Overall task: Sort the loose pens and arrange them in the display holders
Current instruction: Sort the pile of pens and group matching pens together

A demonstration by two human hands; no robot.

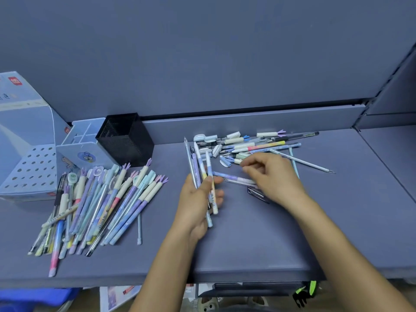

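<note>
- The left hand (200, 194) is raised just above the tabletop (247, 248), thumb and fingers wrapped round a bundle of pens (203, 174) that stands nearly upright, tips fanning out towards the back.
- The right hand (274, 176) reaches in from the right, palm down and fingers curled, with its blurred fingertips (246, 168) at the near edge of the loose pens and caps (254, 145). I cannot tell whether it pinches anything.
- A purple-and-blue pen (234, 177) lies flat between the two hands, its right end hidden under the right hand.
- The loose pens and caps lie scattered towards the back of the tabletop, right of centre; a sorted heap of pens (101, 206) lies fanned out well to the left.
- Behind that heap stand a black mesh holder (126, 138) and, touching its left side, a pale blue divided holder (83, 143); a perforated display box (29, 170) sits at the far left edge.
- Bare tabletop lies in front of both hands up to the near edge, and to the right of the loose pens.
- The tabletop is matt grey-blue, with a back panel (202, 52) of the same colour rising behind it.
</note>
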